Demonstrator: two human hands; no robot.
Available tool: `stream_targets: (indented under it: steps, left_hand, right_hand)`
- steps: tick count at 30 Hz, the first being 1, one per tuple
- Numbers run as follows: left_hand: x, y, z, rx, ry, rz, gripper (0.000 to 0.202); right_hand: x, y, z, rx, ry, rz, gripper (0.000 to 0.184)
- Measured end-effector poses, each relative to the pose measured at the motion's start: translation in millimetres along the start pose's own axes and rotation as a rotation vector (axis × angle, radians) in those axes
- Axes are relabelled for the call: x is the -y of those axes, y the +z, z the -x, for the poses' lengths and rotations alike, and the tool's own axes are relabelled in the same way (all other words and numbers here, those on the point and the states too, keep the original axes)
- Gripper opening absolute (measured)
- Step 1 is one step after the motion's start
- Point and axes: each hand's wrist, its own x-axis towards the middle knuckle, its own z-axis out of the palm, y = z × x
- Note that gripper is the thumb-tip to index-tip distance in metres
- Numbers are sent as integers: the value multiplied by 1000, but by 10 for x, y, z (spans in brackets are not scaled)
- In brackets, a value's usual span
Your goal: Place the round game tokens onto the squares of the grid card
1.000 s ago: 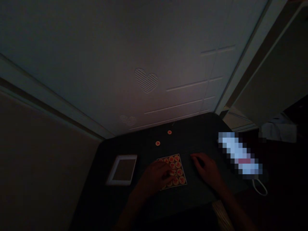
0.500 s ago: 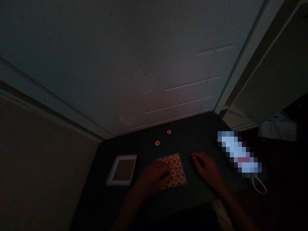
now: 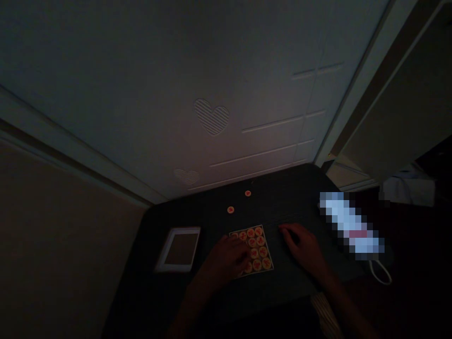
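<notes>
A shallow square box [image 3: 269,256] with a pale rim holds rows of round Chinese chess pieces [image 3: 260,241] with red characters. My left hand [image 3: 228,256] lies over the left part of this box, its fingers bent down among the pieces. Whatever its fingertips grip, if anything, is hidden. Just right of the box, my right hand [image 3: 300,240] rests on the dark table with fingers loosely curled and nothing visible in them. Two loose pieces lie beyond the box: a nearer piece [image 3: 230,210] and a farther piece [image 3: 247,193].
Left of my left hand lies an open lid or tray [image 3: 195,249] with a pale rim. A blurred bright device [image 3: 349,223] with a white loop [image 3: 383,278] lies at the table's right. A panel with embossed hearts [image 3: 212,117] stands behind the table [image 3: 282,188].
The left hand has shifted very slightly over the box. My right hand and the two loose pieces stay where they were.
</notes>
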Motion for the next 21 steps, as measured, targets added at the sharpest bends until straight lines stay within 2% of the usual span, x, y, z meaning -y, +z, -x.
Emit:
stream_targets:
  steps: [11, 16, 21]
  left_hand:
    - [-16, -36, -19, 9, -8, 2, 8]
    - [-21, -87, -13, -36, -61, -23, 11]
    - [-4, -60, -39, -60, -33, -28, 11]
  right_hand:
    - [-17, 0, 3, -4, 0, 1, 24]
    - [-31, 9, 4, -7, -1, -6, 24]
    - [-21, 9, 6, -23, -4, -2, 25]
